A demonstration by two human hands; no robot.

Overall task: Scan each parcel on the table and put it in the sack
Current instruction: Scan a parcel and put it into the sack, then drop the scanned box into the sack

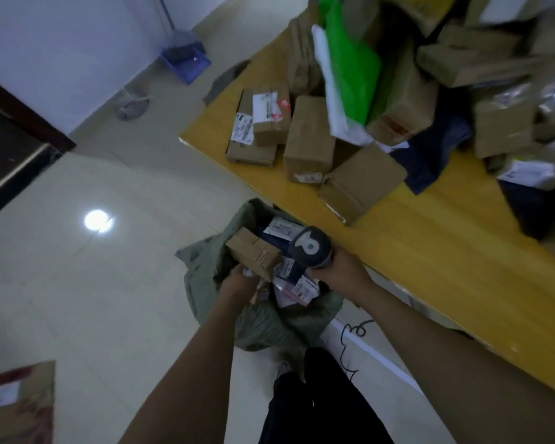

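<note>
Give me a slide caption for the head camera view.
Left hand holds a small box over the sack; right hand grips the scanner.

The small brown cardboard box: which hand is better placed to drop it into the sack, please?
Left: the left hand holds the cardboard box over the grey-green sack; the right hand grips the dark scanner.

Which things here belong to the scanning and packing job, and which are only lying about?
For the job:
- small box, held by the left hand
- scanner, held by the right hand
- green sack
- parcels on the yellow table

Lying about:
- blue dustpan
- floor cable
</note>
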